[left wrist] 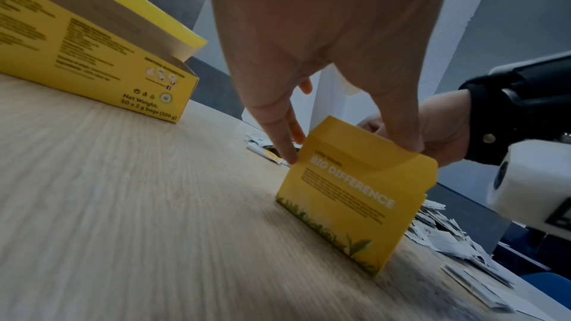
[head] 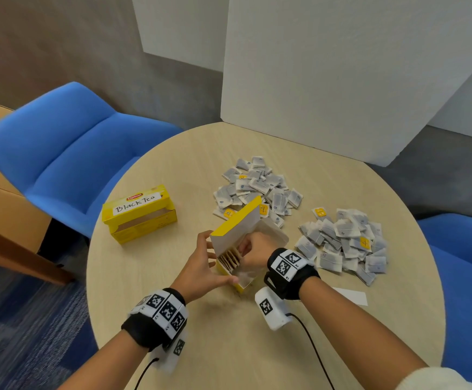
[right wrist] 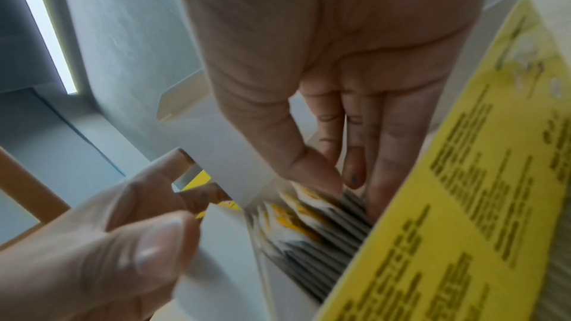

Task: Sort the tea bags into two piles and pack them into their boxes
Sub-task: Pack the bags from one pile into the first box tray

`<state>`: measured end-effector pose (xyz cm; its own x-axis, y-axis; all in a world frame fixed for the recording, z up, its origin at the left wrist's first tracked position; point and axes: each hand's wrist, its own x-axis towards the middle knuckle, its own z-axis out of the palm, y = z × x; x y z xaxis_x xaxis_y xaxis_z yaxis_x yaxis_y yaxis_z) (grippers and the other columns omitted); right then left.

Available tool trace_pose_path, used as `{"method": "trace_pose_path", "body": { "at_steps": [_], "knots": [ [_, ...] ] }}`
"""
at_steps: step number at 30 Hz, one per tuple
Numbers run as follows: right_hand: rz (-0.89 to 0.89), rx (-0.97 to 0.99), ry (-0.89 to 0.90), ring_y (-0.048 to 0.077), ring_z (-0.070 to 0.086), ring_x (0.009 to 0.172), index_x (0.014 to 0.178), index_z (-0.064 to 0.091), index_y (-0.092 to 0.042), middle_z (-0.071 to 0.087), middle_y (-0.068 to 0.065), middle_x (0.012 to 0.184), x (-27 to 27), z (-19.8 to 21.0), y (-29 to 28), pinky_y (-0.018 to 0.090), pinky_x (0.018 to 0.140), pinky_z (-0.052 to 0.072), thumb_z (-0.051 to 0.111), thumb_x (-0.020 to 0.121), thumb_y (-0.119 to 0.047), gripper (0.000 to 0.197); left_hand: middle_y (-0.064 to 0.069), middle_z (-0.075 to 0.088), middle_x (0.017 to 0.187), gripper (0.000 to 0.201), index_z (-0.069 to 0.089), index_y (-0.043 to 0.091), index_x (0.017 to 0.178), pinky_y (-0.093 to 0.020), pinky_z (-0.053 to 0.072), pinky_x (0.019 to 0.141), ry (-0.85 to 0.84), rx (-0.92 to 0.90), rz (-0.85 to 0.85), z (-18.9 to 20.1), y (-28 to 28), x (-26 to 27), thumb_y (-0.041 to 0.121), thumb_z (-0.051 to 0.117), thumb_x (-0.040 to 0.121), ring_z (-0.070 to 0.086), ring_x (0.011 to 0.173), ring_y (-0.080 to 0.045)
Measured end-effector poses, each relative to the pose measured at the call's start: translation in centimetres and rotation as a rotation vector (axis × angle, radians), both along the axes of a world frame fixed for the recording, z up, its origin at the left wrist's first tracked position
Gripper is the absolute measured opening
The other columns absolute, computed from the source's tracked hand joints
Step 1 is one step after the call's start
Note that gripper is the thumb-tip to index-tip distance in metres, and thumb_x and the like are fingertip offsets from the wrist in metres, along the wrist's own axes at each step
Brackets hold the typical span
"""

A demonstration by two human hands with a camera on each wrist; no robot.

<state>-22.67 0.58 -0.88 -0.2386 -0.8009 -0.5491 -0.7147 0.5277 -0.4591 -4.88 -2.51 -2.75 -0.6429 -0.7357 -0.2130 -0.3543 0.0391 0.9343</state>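
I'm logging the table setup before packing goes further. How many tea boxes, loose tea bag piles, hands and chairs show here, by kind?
Yellow tea boxes: 2, the Black Tea box and the open box
Loose tea bag piles: 2, the far pile and the right pile
Hands: 2, the left hand and the right hand, both at the open box
Blue chairs: 2, and
Total: 8

Illumination: even, diffuse and fairly bright; no glare on any surface.

Shadows beneath the open box (head: 237, 243) on the table (head: 257, 347) are soft and short. The head view bows straight lines towards its edges, and the blue chair (head: 69, 147) smears at the left margin. Left wrist view: wood grain streaks with motion blur, and box print is soft. Right wrist view: the left hand (right wrist: 92, 253) and packed tea bags (right wrist: 324, 233) are blurred; a bright strip (right wrist: 43, 26) shines upper left.
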Motion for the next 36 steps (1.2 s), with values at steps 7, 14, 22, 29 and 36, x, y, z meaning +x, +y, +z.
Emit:
{"method": "trace_pose_path", "body": {
  "at_steps": [7, 14, 22, 29, 36],
  "knots": [
    [0.073, -0.035, -0.096, 0.019, 0.059, 0.107, 0.109, 0.070, -0.012, 0.067, 0.005, 0.115, 0.7, 0.4, 0.3, 0.023, 0.080, 0.047, 0.050, 0.085, 0.003, 0.035, 0.006, 0.048, 0.124, 0.104, 0.018, 0.034, 0.131, -0.028, 0.048, 0.093, -0.002, 0.010, -0.038, 0.2, -0.3, 0.3, 0.026, 0.091, 0.056, 0.053, 0.111, -0.010],
    [0.008, -0.044, -0.092, 0.019, 0.061, 0.103, 0.102, 0.070, -0.014, 0.069, 0.006, 0.109, -0.7, 0.5, 0.6, 0.024, 0.076, 0.050, 0.046, 0.085, 0.004, 0.035, 0.007, 0.047, 0.116, 0.100, 0.019, 0.035, 0.128, -0.022, 0.046, 0.089, -0.014, 0.029, -0.029, 0.6, -0.5, 0.5, 0.017, 0.090, 0.059, 0.051, 0.109, -0.007],
    [-0.037, -0.256, -0.096, 0.018, 0.062, 0.092, 0.097, 0.071, -0.008, 0.070, 0.008, 0.101, -1.9, 2.4, 2.4, 0.022, 0.081, 0.046, 0.049, 0.083, 0.000, 0.028, 0.007, 0.051, 0.113, 0.087, 0.029, 0.043, 0.115, -0.025, 0.047, 0.087, 0.057, -0.012, 0.043, 1.2, -0.4, 0.9, 0.053, 0.081, 0.045, 0.051, 0.108, -0.004],
    [-0.377, -0.371, 0.091, 0.023, 0.064, 0.083, 0.085, 0.068, -0.016, 0.068, 0.005, 0.085, -13.4, 5.0, 7.6, 0.033, 0.080, 0.053, 0.059, 0.081, -0.003, 0.016, -0.001, 0.043, 0.080, 0.030, 0.038, 0.028, 0.087, -0.017, 0.036, 0.063, 0.294, -0.699, 0.251, 5.8, 1.5, -0.7, 0.041, 0.063, 0.076, 0.041, 0.069, -0.013],
    [-0.536, -0.233, 0.400, 0.031, 0.059, 0.104, 0.110, 0.067, -0.013, 0.063, 0.015, 0.114, -21.3, 2.7, 11.0, 0.032, 0.085, 0.046, 0.059, 0.088, -0.015, 0.023, 0.009, 0.043, 0.089, 0.017, 0.044, 0.029, 0.100, -0.011, 0.035, 0.066, 0.166, -0.701, -0.248, 9.4, 3.8, -10.4, 0.038, 0.053, 0.089, 0.043, 0.078, -0.001]
  ]
}}
